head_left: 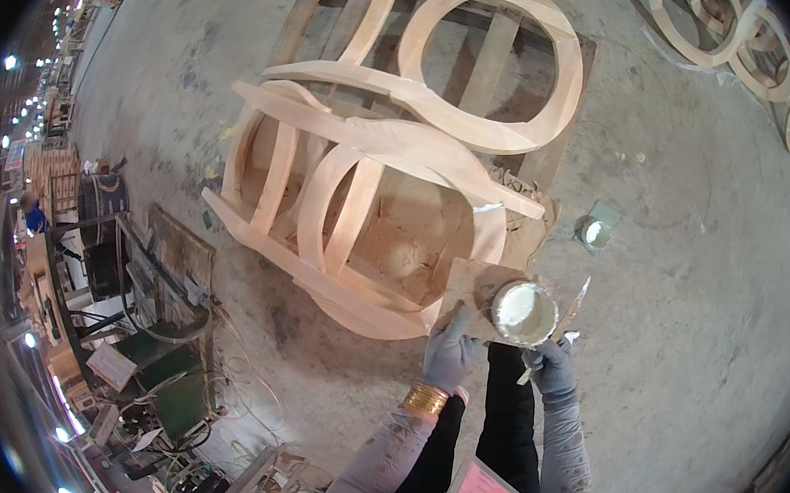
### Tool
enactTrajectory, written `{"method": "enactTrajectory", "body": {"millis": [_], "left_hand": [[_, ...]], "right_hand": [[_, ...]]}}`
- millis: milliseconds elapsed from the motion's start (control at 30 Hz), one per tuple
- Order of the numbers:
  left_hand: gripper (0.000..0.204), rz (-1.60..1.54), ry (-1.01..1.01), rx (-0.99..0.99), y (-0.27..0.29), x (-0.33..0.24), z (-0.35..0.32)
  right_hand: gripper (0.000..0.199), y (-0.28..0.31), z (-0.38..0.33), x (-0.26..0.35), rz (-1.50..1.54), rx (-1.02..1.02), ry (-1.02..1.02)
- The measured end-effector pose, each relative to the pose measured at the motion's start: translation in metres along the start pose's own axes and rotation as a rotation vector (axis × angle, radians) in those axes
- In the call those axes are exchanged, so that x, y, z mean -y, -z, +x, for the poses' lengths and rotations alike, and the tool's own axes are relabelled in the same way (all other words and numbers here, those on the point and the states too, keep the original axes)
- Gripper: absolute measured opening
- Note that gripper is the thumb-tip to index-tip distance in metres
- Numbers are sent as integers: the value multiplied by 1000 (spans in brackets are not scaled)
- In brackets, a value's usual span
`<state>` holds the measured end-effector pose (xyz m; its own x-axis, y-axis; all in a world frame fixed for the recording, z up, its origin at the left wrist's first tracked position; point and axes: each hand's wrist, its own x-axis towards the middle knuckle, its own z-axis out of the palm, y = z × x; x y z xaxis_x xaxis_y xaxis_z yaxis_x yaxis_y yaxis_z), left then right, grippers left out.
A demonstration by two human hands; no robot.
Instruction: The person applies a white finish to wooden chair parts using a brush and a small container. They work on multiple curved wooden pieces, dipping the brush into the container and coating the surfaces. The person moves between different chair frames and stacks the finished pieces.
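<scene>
Grey concrete floor (684, 384) is running under everything. Near wooden frame (354, 215), pale, with rings and crossbars, is lying ahead of you, left of centre, with a brown sheet (538, 226) showing beneath its right end. Far wooden frame (412, 46), similar shape, is resting just beyond it on a slatted pallet (491, 62). More curved wooden pieces (698, 55) are lying well apart at upper right. Loose cables (255, 394) are trailing over the floor on your left.

You are wearing grey gloves. Your left hand (451, 353) is clamping the near edge of a tan board (471, 286), its grip closed. The board is hovering in front of your legs, overlapping the near frame's right end in view; contact, can't tell. A round tub (525, 312) is sitting on the board's right part, holding white paste, rim crusted. Your right hand (552, 365) is closing its grip around a slim spatula (576, 305), the blade pointing up and away, just right of the tub; can't tell if those fingers are also touching the board. A small cup (595, 232) with white contents is standing on the floor, farther right.
</scene>
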<state>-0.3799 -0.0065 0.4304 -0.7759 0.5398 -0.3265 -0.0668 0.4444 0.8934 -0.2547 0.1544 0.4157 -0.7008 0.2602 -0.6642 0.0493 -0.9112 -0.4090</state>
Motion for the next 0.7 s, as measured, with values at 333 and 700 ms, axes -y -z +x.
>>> {"method": "enactTrajectory", "body": {"millis": [333, 700], "left_hand": [[72, -519, 658, -550, 50, 3, 269], [76, -369, 767, -688, 13, 39, 315]], "right_hand": [[10, 69, 17, 99, -126, -377, 138], [11, 135, -34, 98, -97, -623, 149]]}}
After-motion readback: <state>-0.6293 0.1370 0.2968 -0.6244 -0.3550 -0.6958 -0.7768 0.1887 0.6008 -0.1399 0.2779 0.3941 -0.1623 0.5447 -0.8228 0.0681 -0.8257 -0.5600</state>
